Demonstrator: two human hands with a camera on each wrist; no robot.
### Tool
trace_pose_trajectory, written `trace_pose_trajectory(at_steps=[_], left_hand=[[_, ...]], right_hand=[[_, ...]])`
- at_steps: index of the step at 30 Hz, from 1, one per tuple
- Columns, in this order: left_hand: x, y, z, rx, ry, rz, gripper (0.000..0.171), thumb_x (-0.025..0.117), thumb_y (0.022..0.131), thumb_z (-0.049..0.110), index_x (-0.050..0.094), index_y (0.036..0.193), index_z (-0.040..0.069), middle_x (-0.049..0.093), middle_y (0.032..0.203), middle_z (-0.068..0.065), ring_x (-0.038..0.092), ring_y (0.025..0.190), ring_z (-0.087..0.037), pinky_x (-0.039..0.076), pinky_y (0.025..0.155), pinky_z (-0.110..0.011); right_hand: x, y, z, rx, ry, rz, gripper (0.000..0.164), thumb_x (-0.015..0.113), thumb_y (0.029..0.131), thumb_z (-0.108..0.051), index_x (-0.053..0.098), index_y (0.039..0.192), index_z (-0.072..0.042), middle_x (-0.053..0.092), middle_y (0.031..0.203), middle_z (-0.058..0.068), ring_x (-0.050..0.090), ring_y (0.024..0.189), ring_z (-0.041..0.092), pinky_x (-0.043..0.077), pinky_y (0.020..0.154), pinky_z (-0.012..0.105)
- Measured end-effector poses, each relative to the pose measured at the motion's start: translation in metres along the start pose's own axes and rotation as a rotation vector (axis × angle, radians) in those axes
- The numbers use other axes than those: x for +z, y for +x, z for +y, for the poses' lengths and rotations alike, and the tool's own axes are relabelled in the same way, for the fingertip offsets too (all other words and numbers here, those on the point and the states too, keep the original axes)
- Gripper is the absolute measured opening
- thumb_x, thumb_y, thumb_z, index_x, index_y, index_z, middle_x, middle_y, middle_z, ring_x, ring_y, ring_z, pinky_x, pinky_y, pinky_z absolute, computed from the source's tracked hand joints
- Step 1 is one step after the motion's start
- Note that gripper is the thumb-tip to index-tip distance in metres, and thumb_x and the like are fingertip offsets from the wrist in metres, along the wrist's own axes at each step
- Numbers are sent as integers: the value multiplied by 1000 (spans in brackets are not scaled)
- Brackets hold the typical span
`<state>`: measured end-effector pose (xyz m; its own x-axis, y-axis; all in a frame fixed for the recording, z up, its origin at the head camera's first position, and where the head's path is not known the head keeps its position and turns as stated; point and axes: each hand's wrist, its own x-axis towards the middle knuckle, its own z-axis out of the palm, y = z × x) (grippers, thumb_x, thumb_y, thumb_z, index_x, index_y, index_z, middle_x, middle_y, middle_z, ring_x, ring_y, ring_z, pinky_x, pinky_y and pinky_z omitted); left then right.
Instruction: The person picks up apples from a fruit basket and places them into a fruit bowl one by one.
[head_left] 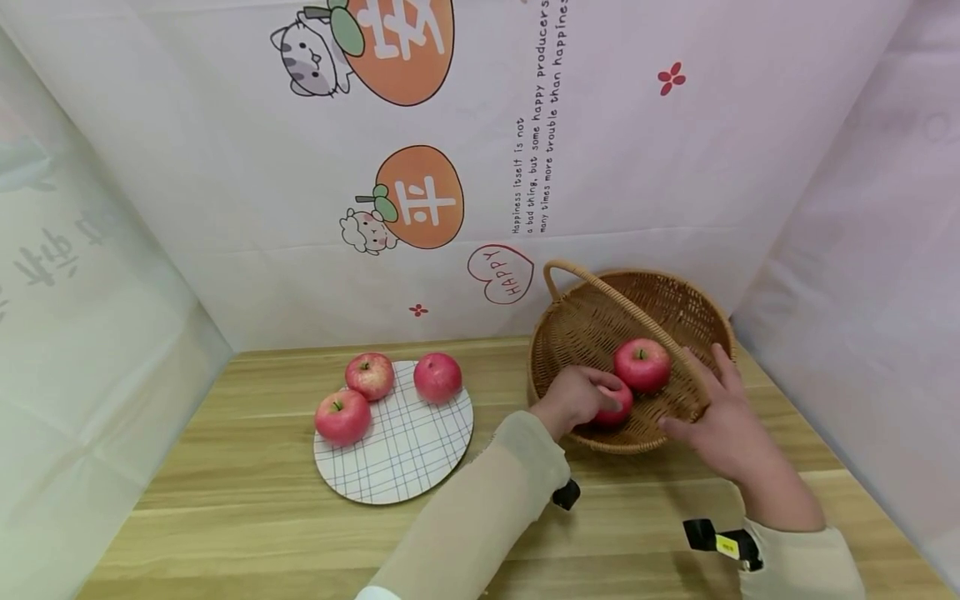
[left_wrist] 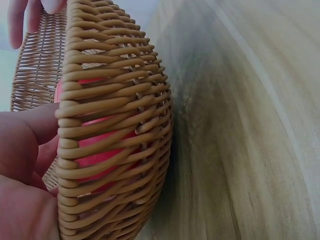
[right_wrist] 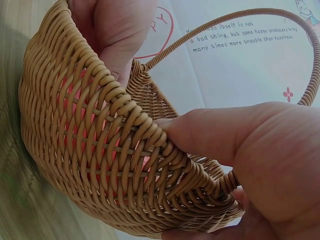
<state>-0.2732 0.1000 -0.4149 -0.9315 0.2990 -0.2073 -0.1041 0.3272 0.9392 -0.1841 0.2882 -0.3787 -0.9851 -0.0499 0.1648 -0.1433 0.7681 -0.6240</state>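
Sleeves (head_left: 480,512), beige, enter from the near edge over a wood-grain table (head_left: 247,500); a black device (head_left: 701,534) with a yellow label sits at the right cuff. Left hand (head_left: 581,397): fingers curled round the held apple (head_left: 619,402), inside the near part of the basket; whether that apple bears on the basket floor cannot be told. Right hand (head_left: 723,425): grips the rim of the wicker basket (head_left: 581,329) at the handle's near foot, thumb on the rim. Second apple (head_left: 642,364) lies in the basket, just beyond the held one. Left of the basket, apart from it, a checked round plate (head_left: 405,458) bears three apples (head_left: 343,417). Printed white cloth (head_left: 615,192) stands behind.
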Motion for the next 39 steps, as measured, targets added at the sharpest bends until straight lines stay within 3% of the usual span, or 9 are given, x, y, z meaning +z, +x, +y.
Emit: trace_pose_trajectory(at_steps=[5,11,20,31,39], left_hand=[[2,2,-4,48,12,-1,21,82,80,4,79,95,18,68,84,10,58,82,-7,51,74,-26],[0,2,-4,19,-10,-25,22,83,79,7,79,93,24,68,87,11,58,88,-8,50,79,-31],[-3,-3,3,-33,-144,-27,26,81,78,1,79,90,24,68,92,9,63,86,-12,58,69,-39],[-11,-7,4,-1,-284,-74,26,79,80,-3,79,97,18,70,90,1,65,87,-20,59,71,-49],[-19,-12,5,7,-351,-106,27,79,81,-1,79,100,18,71,93,-1,66,90,-22,60,68,-47]], right_hand=[[0,0,1,-9,5,8,106,82,81,-16,13,160,-8,-17,161,22,6,137,64,31,92,79],[0,0,2,7,10,-3,106,81,82,-17,11,160,-8,-19,161,19,8,136,64,30,93,78],[0,1,4,15,-6,-7,107,82,82,-23,11,160,-8,-18,161,20,11,135,65,30,93,79],[-1,3,6,34,-8,-21,106,81,84,-24,9,160,-7,-21,161,18,11,134,66,30,93,79],[0,2,4,32,5,-6,103,82,83,-23,15,159,-3,-20,161,19,13,133,67,30,94,78]])
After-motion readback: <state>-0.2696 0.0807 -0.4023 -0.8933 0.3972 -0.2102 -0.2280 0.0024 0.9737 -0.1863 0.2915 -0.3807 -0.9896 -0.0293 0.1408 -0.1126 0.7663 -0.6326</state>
